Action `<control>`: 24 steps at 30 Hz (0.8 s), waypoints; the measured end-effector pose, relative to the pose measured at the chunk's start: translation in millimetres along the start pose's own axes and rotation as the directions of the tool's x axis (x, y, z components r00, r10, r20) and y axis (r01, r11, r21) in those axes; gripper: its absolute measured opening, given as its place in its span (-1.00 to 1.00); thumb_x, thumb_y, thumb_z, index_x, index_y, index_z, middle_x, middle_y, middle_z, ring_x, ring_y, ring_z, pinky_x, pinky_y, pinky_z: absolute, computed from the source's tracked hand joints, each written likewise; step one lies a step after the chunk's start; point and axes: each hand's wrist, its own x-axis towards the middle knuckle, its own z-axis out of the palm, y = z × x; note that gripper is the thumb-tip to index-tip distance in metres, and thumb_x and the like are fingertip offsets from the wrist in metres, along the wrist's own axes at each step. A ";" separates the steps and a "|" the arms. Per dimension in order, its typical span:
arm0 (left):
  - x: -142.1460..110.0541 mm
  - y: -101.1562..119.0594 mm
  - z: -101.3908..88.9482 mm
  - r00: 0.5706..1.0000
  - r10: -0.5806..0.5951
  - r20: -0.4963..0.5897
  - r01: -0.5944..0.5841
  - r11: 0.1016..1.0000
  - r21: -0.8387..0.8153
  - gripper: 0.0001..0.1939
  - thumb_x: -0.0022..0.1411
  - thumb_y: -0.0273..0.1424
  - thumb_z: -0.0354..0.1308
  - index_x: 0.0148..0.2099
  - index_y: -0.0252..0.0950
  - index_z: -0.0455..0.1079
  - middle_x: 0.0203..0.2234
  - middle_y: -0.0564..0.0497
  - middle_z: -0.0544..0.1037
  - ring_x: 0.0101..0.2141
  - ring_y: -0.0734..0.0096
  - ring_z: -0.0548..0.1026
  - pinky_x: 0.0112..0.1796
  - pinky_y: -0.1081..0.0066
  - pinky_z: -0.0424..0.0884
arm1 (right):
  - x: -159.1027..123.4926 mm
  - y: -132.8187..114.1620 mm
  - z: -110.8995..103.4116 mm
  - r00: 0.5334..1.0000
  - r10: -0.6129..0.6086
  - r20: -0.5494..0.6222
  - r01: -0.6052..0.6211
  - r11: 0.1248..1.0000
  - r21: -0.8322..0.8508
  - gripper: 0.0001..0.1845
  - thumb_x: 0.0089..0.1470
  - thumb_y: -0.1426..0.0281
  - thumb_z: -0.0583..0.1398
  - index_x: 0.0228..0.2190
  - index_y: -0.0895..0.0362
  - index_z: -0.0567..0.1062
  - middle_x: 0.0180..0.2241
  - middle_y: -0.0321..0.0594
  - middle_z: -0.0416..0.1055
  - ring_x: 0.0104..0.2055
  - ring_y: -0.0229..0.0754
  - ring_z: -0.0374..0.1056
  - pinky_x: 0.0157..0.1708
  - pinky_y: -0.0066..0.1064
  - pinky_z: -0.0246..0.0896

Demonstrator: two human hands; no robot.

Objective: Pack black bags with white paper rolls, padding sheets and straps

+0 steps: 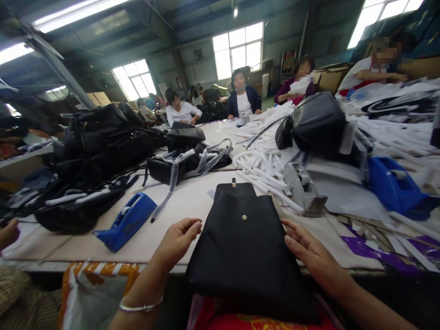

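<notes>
A black bag point(240, 247) with a small brass-coloured stud on its front lies before me, its lower end overhanging the table edge. Its flap point(237, 189) is folded back at the far end, with a small metal-tipped tab. My left hand point(178, 240), with a bangle on the wrist, is open just off the bag's left side, thumb and fingers pointing at it. On the other side my right hand point(305, 245) is open too, stretched fingers at the bag's right edge; whether they press on it I cannot tell.
Blue tape dispensers point(129, 222) stand left and right, with a grey metal dispenser point(304, 190) at the right. White foam tubes point(263, 167) and black bags point(106, 137) are heaped on the table. Several people sit across it; another person's hand point(9, 234) shows at far left.
</notes>
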 end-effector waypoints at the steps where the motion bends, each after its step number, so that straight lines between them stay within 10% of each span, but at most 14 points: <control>1: -6.0 -7.4 6.3 0.995 -0.068 0.070 0.077 0.988 -0.131 -0.49 0.24 0.01 0.13 -0.08 -0.35 0.53 -0.21 -0.13 0.64 -0.18 0.11 0.56 -0.17 0.27 0.46 | 3.6 1.6 3.2 1.000 0.026 0.009 -0.026 0.998 0.048 -0.27 0.08 0.04 0.27 0.18 0.07 0.25 0.05 -0.03 0.46 0.01 0.02 0.43 0.01 -0.17 0.37; 7: -41.8 -15.3 41.7 0.941 -0.177 0.290 0.331 0.665 -0.669 -0.52 0.12 -0.11 0.31 -0.04 -0.36 0.50 -0.24 -0.15 0.65 -0.26 0.16 0.60 -0.18 0.31 0.46 | 24.6 -14.5 16.3 0.998 0.059 0.003 -0.059 0.992 0.109 -0.34 0.03 0.10 0.33 0.11 0.09 0.37 -0.05 -0.09 0.54 -0.11 0.00 0.51 -0.11 -0.23 0.44; 13: -30.0 -17.0 20.0 0.880 -0.288 0.378 0.453 0.749 -0.483 -0.58 0.03 -0.20 0.34 -0.13 -0.38 0.51 -0.39 -0.11 0.64 -0.34 0.20 0.59 -0.29 0.33 0.47 | 45.5 -20.6 18.3 0.971 0.223 0.091 -0.218 0.974 -0.059 -0.53 0.07 0.08 0.28 -0.11 0.16 0.55 -0.23 -0.11 0.61 -0.30 -0.06 0.54 -0.31 -0.32 0.46; 19: 39.5 0.5 5.3 0.952 -0.270 0.146 0.293 0.941 -0.169 -0.46 0.06 0.04 0.22 -0.13 -0.33 0.51 -0.37 -0.10 0.62 -0.40 0.18 0.55 -0.47 0.36 0.40 | 84.4 -24.8 30.0 0.969 0.246 0.032 -0.248 0.966 0.069 -0.62 0.18 0.10 0.16 -0.20 0.13 0.58 -0.20 -0.11 0.61 -0.14 -0.02 0.54 -0.11 -0.25 0.45; 24: 66.8 -25.8 39.3 0.976 -0.172 -0.135 0.141 0.966 -0.216 -0.61 -0.08 -0.07 0.35 -0.46 -0.31 0.45 -0.49 -0.12 0.58 -0.31 0.10 0.53 -0.32 0.34 0.39 | 99.1 -15.9 34.8 0.969 0.245 -0.011 -0.240 0.937 -0.253 -0.69 0.09 0.14 0.24 -0.37 0.14 0.55 -0.48 -0.15 0.58 -0.48 -0.10 0.50 -0.49 -0.36 0.41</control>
